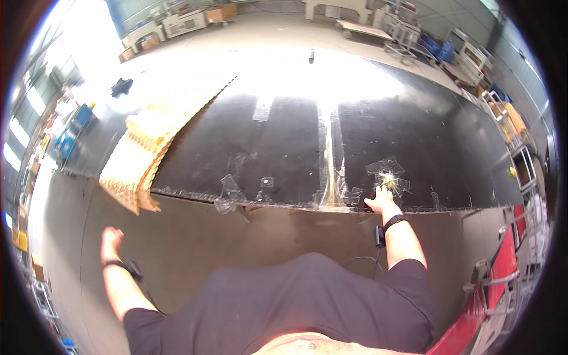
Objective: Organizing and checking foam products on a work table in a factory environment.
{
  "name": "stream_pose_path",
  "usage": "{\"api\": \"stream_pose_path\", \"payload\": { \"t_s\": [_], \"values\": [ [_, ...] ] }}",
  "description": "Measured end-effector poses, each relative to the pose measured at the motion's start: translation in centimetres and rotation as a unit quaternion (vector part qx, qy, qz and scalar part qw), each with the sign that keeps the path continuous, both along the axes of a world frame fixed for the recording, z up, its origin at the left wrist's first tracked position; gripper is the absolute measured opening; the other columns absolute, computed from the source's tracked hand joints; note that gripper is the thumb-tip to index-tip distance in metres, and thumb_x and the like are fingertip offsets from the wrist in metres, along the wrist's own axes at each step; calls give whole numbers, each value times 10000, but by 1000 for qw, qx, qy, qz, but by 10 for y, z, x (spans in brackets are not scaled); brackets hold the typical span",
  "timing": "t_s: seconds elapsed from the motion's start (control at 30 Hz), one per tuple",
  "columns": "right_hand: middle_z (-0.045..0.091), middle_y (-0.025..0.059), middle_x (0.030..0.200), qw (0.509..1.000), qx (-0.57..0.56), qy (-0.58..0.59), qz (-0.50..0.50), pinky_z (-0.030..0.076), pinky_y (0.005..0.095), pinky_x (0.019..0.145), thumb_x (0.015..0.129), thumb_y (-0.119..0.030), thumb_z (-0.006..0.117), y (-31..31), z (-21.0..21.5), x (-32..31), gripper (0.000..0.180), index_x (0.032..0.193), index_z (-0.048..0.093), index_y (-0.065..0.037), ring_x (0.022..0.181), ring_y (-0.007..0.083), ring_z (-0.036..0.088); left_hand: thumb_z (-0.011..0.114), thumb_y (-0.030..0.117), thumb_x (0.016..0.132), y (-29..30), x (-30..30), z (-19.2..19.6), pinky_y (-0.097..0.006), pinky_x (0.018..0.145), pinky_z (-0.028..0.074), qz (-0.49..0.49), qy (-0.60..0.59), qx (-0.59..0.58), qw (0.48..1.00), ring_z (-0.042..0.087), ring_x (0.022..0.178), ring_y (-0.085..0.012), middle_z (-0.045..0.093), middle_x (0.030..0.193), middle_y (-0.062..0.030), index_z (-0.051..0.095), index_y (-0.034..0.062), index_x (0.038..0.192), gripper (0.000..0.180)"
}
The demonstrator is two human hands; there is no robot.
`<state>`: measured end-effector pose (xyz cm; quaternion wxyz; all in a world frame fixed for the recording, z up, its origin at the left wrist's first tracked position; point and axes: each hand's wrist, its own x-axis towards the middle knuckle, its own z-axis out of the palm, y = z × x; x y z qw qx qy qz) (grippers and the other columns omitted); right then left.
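Note:
My right hand is at the near edge of a large black table, its thumb and fingers apart. Just beyond its fingertips, a pale yellow, frayed-looking patch lies amid pieces of clear tape on the tabletop. My left hand hangs out to the left, off the table, with curled fingers; no object shows in it. Nearest to that hand is a wavy yellow-orange sheet with a jagged edge, lying across the table's left part and overhanging the front.
A taped, yellowish strip runs across the table's middle. A small bottle-like thing stands at the far side, and a dark crumpled item lies far left. Red metal framing is at my right. Machines and carts line the back.

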<state>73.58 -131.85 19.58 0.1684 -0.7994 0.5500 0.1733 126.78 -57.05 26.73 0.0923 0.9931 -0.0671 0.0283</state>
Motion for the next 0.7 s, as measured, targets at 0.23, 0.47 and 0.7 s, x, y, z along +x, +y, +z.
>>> {"api": "stream_pose_path", "payload": {
  "t_s": [0.23,0.47,0.7],
  "values": [
    [149,174,1543,995,48,-24,-84,248,402,1136,831,-562,561,-126,28,-24,855,1472,244,-92,1405,350,213,637,161,759,-249,213,264,-366,1006,421,-73,-109,60,990,544,1179,-310,571,1253,-204,551,-5,1220,497],
    [-73,125,1566,972,79,47,-217,118,578,1126,864,-670,376,-171,24,13,911,1506,27,-128,1430,387,-26,568,112,765,-536,258,358,-374,938,474,-123,-187,277,935,599,1096,-293,620,1178,-170,614,27,1142,389],
    [-154,174,1546,960,1,60,-273,54,568,1127,800,-712,484,-170,4,45,1093,1489,-53,-54,1427,328,-161,500,101,827,-856,296,264,-383,952,472,-327,-235,265,876,571,1147,-301,598,1218,-159,636,48,1113,321]
  ]
}}
